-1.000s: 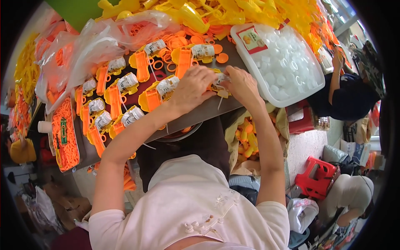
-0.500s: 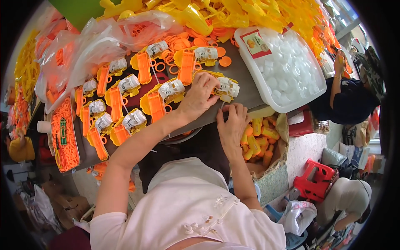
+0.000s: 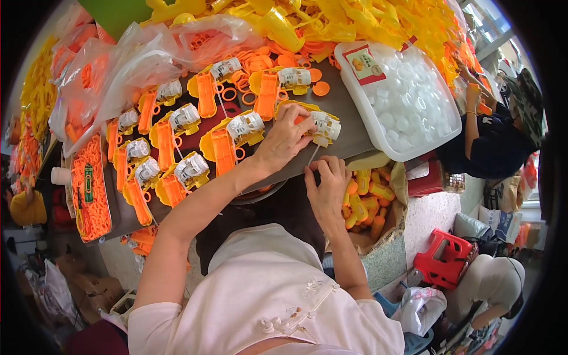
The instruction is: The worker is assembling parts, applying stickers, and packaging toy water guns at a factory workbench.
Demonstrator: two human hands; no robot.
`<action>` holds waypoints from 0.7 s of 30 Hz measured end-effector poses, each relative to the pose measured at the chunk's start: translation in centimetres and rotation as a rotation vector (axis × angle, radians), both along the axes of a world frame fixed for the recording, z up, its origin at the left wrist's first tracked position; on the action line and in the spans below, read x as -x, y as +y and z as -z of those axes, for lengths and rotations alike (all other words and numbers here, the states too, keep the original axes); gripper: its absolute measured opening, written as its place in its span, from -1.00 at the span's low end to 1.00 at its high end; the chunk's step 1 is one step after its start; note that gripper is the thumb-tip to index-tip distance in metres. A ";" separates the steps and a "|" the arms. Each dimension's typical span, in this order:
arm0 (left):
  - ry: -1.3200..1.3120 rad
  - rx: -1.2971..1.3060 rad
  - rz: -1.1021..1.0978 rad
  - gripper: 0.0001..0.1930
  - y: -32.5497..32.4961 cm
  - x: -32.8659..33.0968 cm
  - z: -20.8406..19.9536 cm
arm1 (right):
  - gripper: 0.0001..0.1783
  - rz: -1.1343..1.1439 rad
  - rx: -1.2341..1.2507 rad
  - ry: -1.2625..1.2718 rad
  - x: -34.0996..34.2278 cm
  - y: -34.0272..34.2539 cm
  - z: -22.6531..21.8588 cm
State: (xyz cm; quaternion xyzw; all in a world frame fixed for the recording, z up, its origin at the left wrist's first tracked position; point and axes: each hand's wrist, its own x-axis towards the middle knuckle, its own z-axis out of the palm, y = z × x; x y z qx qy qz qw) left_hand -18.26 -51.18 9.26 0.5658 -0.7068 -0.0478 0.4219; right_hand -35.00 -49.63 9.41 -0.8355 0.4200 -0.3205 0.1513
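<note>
My left hand (image 3: 286, 139) is closed on a yellow toy shell half (image 3: 309, 110) at the table's front edge, its fingers pinching around an orange piece. A white cylindrical mechanism (image 3: 326, 126) sits in the right end of that shell. A thin pale strip (image 3: 313, 155) runs from the mechanism toward me. My right hand (image 3: 329, 186) pinches at the strip's lower end, just off the edge. Left of my hands lie several similar yellow shells with white mechanisms and orange parts, such as one toy assembly (image 3: 245, 126) beside my left wrist.
A white tub (image 3: 358, 100) of translucent white caps stands at the right. Yellow parts (image 3: 331, 21) and orange rings and discs pile up behind. A long box of orange pieces (image 3: 100, 204) sits at the left. Below right, a sack (image 3: 397, 204) holds yellow-orange parts. A co-worker (image 3: 494, 139) works at the far right.
My right hand has drawn down slightly from the mechanism, and more of the pale strip shows. My left hand stays on the shell. The co-worker's arms have moved.
</note>
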 end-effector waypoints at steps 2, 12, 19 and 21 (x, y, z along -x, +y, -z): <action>-0.086 0.031 -0.002 -0.82 0.1 0.0 -0.1 | -0.87 -0.008 -0.004 0.014 0.2 0.0 -0.1; -0.284 0.062 0.018 -0.74 1.3 -0.6 -1.8 | -0.93 0.099 -0.039 -0.255 6.1 -1.4 -5.2; -0.406 -0.077 0.041 -0.64 2.1 0.3 -1.0 | -0.92 0.263 0.017 -0.332 11.5 -6.5 -7.9; -0.594 -0.100 0.019 -0.55 2.7 0.1 -0.9 | -0.90 0.267 -0.056 -0.319 12.2 -8.1 -8.7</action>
